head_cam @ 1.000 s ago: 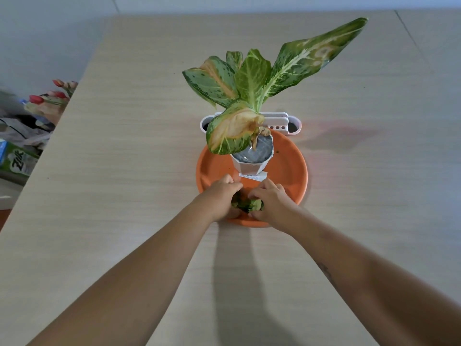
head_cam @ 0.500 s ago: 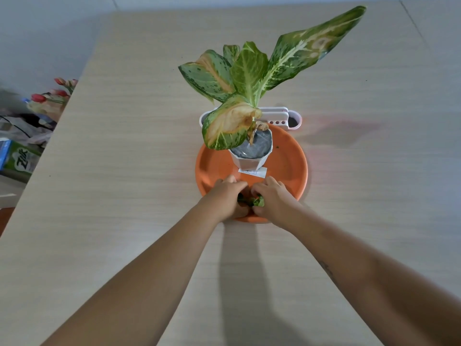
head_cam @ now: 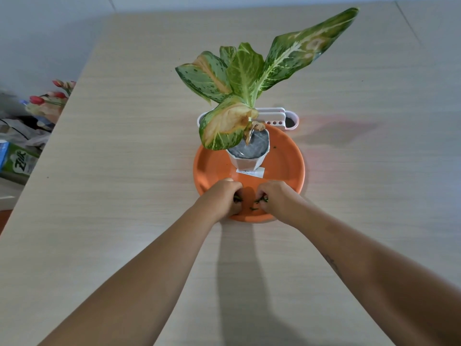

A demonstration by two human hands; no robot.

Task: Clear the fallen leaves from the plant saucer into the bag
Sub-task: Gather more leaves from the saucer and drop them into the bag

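An orange plant saucer sits mid-table with a white pot holding a variegated plant. Both hands rest in the saucer's near part. My left hand is curled, with dark green leaf scraps showing in its fingers. My right hand is curled on more green leaf scraps. A small leaf bit lies on the saucer between the hands. A few green specks dot the far right of the saucer. No bag is in view.
A white holder with round holes stands just behind the saucer. Off the wooden table's left edge lie red artificial tulips, a plastic bag and a green "Zilk" box.
The hands, pressed together around one clump of leaves before, have drawn slightly apart. Each now holds scraps, and orange saucer shows between them.
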